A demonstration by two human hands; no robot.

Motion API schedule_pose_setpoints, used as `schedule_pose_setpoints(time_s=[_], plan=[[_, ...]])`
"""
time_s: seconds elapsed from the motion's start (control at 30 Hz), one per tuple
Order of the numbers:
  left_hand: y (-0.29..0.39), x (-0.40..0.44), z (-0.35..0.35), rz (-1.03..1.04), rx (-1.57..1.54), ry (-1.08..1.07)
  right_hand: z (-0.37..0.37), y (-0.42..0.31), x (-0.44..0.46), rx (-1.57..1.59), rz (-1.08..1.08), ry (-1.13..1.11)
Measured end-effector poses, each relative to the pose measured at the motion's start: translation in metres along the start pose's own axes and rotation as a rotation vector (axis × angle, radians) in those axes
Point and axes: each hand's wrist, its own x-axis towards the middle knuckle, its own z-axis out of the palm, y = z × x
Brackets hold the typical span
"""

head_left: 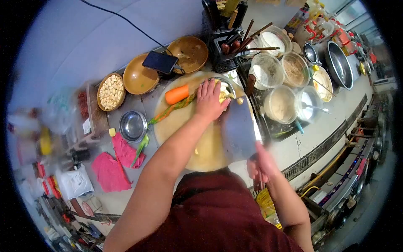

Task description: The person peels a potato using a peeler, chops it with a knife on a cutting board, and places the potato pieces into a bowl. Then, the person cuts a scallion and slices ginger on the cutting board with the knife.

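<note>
My left hand [208,101] lies over the far side of a round cutting board [168,130], fingers stretched out, beside a small metal bowl [230,87] with pale cut pieces [224,93] in it. Whether the palm touches any pieces is hidden. At the board's right side, my right hand [262,166], slightly blurred, is wrapped round the handle of a cleaver [241,132]. The broad blade lies over the board's right part. A thick carrot piece [177,95] and a green-and-orange pepper [172,109] are left of my left hand.
Left of the board are a metal bowl [133,126], pink cloths [110,171] and a bowl of peeled garlic cloves [111,92]. A phone [160,62] rests across brown bowls [140,77]. Tubs of powder [281,105] stand right; a knife rack [224,46] stands behind.
</note>
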Motion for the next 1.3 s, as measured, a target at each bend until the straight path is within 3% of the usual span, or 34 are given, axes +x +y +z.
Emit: schedule_pose_setpoints(time_s=[0.17,0.27,0.37,0.5,0.57,0.63,0.7,0.77,0.83,0.9,0.97,1.03,1.13,1.2,1.23,1.3], plan=[[0.019,-0.01,-0.02,0.054,-0.026,0.07,-0.014,0.009,-0.008,-0.005,-0.024,0.034],[0.032,-0.01,-0.026,0.467,-0.099,-0.146,-0.008,-0.004,-0.008,-0.021,-0.055,0.003],[0.026,-0.01,-0.023,0.312,0.025,-0.162,-0.006,-0.011,-0.015,-0.004,-0.028,0.002],[0.0,-0.034,-0.045,0.184,0.042,-0.025,-0.042,0.016,-0.025,0.019,-0.106,0.08],[-0.013,-0.083,-0.056,0.125,-0.085,0.067,-0.063,0.034,-0.029,-0.201,-0.277,0.131],[-0.032,-0.142,-0.063,0.206,-0.087,-0.323,-0.087,0.056,-0.025,-0.34,-0.294,0.174],[-0.038,-0.176,-0.075,0.415,-0.118,-0.436,-0.094,0.067,-0.019,-0.478,-0.307,0.217],[-0.053,-0.199,-0.067,0.376,-0.137,-0.486,-0.09,0.073,-0.015,-0.953,-0.54,0.399],[-0.06,-0.206,-0.062,0.335,-0.153,-0.532,-0.088,0.075,-0.011,-1.096,-0.508,0.458],[-0.057,-0.19,-0.063,0.257,0.052,-0.548,-0.093,0.083,0.009,-1.387,-0.774,0.521],[-0.035,-0.148,-0.075,0.18,-0.051,-0.251,-0.098,0.087,0.027,-1.416,-0.768,0.496],[-0.016,-0.095,-0.074,0.16,-0.094,-0.043,-0.096,0.083,0.042,-1.528,-0.926,0.52],[0.008,-0.02,-0.068,0.159,-0.15,-0.006,-0.086,0.074,0.068,-1.579,-0.936,0.446],[0.011,-0.003,-0.052,-0.057,-0.136,0.024,-0.077,0.066,0.077,-1.596,-0.931,0.407],[0.013,-0.004,-0.049,-0.051,-0.133,0.029,-0.069,0.061,0.079,-1.66,-0.989,0.38],[0.012,-0.014,-0.042,-0.483,-0.082,0.286,-0.059,0.057,0.087,-1.712,-1.057,0.361]])
